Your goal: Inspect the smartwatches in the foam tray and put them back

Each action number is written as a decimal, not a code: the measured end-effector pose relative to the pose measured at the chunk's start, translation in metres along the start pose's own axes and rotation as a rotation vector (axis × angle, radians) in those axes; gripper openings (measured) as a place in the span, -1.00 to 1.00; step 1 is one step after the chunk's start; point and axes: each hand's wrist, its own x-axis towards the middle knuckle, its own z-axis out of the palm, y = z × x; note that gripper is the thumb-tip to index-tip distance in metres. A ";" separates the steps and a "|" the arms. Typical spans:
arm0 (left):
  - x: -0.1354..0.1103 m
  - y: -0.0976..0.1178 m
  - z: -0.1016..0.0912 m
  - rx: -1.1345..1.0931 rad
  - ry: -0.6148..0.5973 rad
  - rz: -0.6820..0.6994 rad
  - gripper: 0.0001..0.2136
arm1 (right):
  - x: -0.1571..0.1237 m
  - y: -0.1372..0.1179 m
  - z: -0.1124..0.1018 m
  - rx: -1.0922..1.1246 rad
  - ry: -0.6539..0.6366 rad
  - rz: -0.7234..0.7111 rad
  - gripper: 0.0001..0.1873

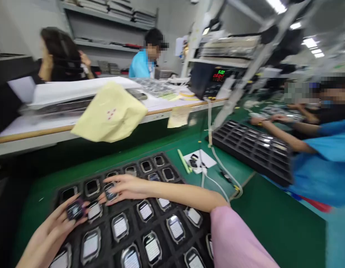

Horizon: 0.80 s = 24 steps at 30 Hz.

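Note:
My left hand (57, 223) is closed around a dark smartwatch body (75, 210) with a lit display and a purplish edge, held above the left side of a black foam tray (135, 238). Further right, my right hand (129, 187) reaches across the tray, its thumb and fingers on a silver-framed smartwatch body (109, 191). Whether that watch is lifted clear of its slot I cannot tell. Several strapless watches fill the slots around my hands. Nearer ones, such as the watch (151, 247), show bright white screens; farther ones, such as the watch (168, 174), are dark.
Beyond the tray lie a green marker (184, 161), a white paper (210, 160) with small parts and white cables (217, 184). A raised shelf (158, 111) carries a power supply (214, 80); a yellow cloth (111, 115) hangs over its edge. On the right, co-workers sit by another black tray (250, 149).

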 end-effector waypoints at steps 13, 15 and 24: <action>0.006 0.015 0.006 -0.321 -0.040 0.138 -0.51 | 0.008 -0.017 0.014 -0.191 0.111 -0.036 -0.39; 0.006 0.016 0.007 -0.312 -0.052 0.153 -0.52 | 0.008 -0.017 0.014 -0.228 0.110 -0.026 -0.41; 0.005 0.017 0.007 -0.266 -0.073 0.156 -0.55 | 0.008 -0.012 0.016 -0.363 0.111 -0.041 -0.39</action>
